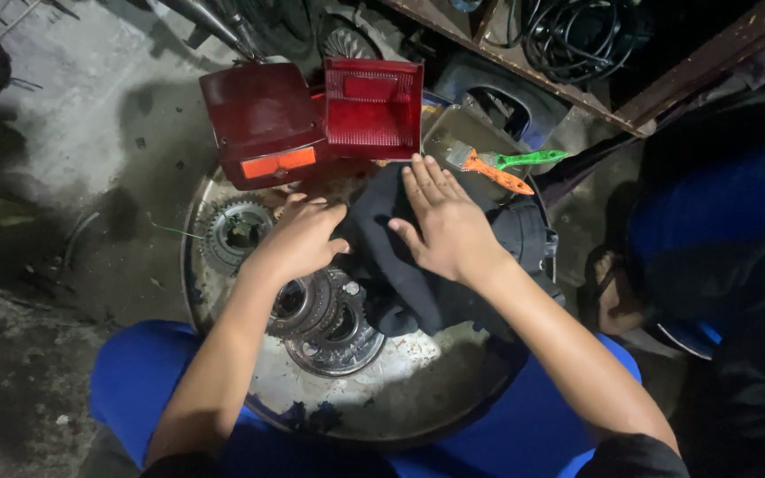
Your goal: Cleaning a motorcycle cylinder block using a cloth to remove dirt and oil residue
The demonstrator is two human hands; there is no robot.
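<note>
A black cloth (400,265) lies bunched in a round metal pan (400,398) between my knees. My right hand (444,226) rests flat on top of the cloth, fingers spread and pointing away. My left hand (298,239) has its fingers curled over the cloth's left edge, gripping it. Under the left wrist lie round metal clutch parts (329,323), stacked rings and plates. A toothed gear (234,232) sits at the pan's left rim.
Two red tail-light lenses (263,119) (374,106) stand at the pan's far edge. A paintbrush with an orange handle (489,170) and a green-handled tool (533,159) lie on a tin at the back right. Another person's foot (613,296) is at the right. Coiled cables (577,31) sit on a shelf.
</note>
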